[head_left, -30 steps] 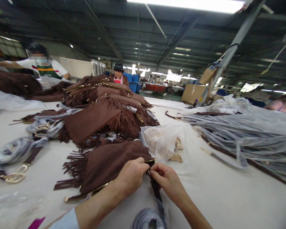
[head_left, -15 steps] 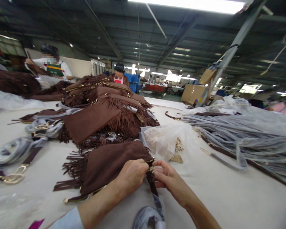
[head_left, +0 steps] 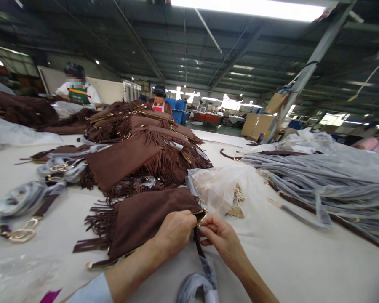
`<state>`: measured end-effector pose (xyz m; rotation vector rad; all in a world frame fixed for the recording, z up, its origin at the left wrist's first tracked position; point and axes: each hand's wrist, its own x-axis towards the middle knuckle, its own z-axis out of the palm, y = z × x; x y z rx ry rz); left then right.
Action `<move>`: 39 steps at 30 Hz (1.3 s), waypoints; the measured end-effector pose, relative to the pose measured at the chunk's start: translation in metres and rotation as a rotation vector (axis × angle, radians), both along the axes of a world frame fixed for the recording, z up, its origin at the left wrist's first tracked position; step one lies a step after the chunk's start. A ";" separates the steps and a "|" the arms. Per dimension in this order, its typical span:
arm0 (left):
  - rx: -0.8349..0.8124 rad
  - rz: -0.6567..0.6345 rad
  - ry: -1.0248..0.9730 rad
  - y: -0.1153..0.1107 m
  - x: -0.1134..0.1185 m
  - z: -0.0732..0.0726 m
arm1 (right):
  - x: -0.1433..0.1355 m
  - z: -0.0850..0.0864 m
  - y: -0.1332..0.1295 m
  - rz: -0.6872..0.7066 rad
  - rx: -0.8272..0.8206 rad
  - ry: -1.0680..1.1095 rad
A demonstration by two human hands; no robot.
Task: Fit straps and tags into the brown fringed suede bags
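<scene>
A brown fringed bag lies on the white table in front of me, its fringe toward the left. My left hand is closed on the bag's right corner, beside the gold zipper. At that same corner my right hand pinches the gold clasp at the end of a dark strap. Fingers partly hide the clasp, and I cannot tell whether it is hooked to the bag. The strap runs down toward me into a plastic-wrapped coil.
Behind the bag rises a pile of brown fringed bags. Wrapped straps with gold hooks lie at left. A clear plastic bag of tags sits beyond my hands. Many plastic-wrapped straps cover the right side. Two co-workers stand across the table.
My right hand has closed in on the clasp at the bag's corner, its fingers drawn together. My left hand keeps its grip. A co-worker at far left has shifted posture.
</scene>
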<state>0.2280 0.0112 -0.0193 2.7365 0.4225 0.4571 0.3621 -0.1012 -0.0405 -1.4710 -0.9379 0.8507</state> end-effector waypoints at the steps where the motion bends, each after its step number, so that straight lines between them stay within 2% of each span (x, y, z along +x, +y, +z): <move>1: -0.023 -0.010 -0.016 0.001 0.000 0.000 | 0.002 0.000 0.000 -0.001 0.001 -0.032; 4: -0.152 -0.064 -0.089 0.006 -0.002 0.003 | 0.009 0.003 -0.002 -0.044 0.020 -0.128; 7: -0.406 -0.089 -0.146 0.012 -0.006 0.006 | 0.012 0.010 -0.003 -0.117 0.120 -0.179; 11: -0.699 -0.060 -0.240 0.014 -0.007 0.008 | 0.003 0.018 -0.002 -0.110 0.164 0.070; 15: -0.826 0.016 -0.219 0.009 -0.006 0.009 | -0.007 0.016 0.001 -0.132 0.112 0.300; 20: -0.923 0.064 -0.225 0.002 -0.003 0.012 | -0.008 0.011 0.002 -0.083 0.059 0.300; 24: -0.925 0.071 -0.201 0.000 -0.004 0.013 | -0.008 0.010 0.001 -0.065 0.063 0.215; 34: -0.550 0.010 -0.141 0.002 -0.007 0.012 | -0.009 0.000 0.002 -0.069 0.108 0.061; 39: -0.458 0.014 -0.155 0.000 -0.007 0.015 | -0.010 0.001 0.003 -0.107 0.112 0.065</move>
